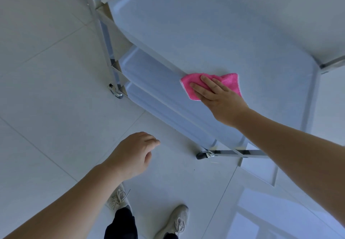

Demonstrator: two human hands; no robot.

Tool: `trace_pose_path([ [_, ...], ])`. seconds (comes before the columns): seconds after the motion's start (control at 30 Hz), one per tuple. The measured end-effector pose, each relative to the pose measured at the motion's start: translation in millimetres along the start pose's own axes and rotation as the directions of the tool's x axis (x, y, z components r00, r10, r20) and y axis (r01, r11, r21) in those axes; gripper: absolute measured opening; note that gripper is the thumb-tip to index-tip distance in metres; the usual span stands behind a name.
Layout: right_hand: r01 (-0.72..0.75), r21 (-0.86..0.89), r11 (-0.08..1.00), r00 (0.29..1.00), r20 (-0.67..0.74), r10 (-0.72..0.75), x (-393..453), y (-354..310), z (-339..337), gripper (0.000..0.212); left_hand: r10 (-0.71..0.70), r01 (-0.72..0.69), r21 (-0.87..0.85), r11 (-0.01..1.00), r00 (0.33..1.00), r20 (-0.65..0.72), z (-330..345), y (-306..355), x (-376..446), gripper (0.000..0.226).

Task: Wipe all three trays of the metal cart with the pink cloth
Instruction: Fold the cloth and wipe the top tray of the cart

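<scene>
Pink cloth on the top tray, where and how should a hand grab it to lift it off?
Pinch the bunched far corner of the pink cloth, coming from above. It lies flat on the top metal tray under the right hand, and that raised, uncovered edge likely gives fingers something to close on.

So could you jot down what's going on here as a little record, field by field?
activity: wiping the top tray of a metal cart
tool: pink cloth, lying flat near the tray's near edge
right hand: fingers straight, pressing the cloth onto the tray
left hand: idle, holding nothing, loosely curled above the floor
lower trays: middle tray and bottom tray visible beneath, not being touched
cart wheels: one caster seen near the person's feet
</scene>
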State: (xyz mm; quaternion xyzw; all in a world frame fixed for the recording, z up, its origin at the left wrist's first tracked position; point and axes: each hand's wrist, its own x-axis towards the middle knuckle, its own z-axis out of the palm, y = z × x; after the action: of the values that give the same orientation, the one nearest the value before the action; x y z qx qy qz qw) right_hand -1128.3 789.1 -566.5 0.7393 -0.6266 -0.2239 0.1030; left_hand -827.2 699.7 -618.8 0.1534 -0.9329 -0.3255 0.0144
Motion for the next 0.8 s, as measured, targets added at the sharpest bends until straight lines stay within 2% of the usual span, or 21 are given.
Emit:
trace_pose_path([
  [0.17, -0.036, -0.039, 0.999, 0.999, 0.014, 0.037, -57, 3, 17, 0.062, 0.019, -0.019, 0.013, 1.000, 1.000, 0.022, 16, 34, 4, 0.035],
  [0.5, -0.110, -0.057, 0.992, 0.980, 0.157, 0.118, -182, 6, 40, 0.065, 0.094, -0.095, 0.020, 0.995, 0.994, 0.047, 26, 106, 22, 0.034],
  [0.7, -0.255, 0.100, 0.962, 0.937, 0.270, 0.220, -243, 5, 36, 0.061, 0.116, -0.120, 0.041, 0.992, 0.990, 0.085, 14, 143, 37, 0.035],
  [0.8, -0.381, 0.229, 0.896, 0.885, 0.372, 0.281, -251, 4, 20, 0.073, 0.126, -0.134, 0.064, 0.989, 0.986, 0.113, 2, 164, 47, 0.036],
])
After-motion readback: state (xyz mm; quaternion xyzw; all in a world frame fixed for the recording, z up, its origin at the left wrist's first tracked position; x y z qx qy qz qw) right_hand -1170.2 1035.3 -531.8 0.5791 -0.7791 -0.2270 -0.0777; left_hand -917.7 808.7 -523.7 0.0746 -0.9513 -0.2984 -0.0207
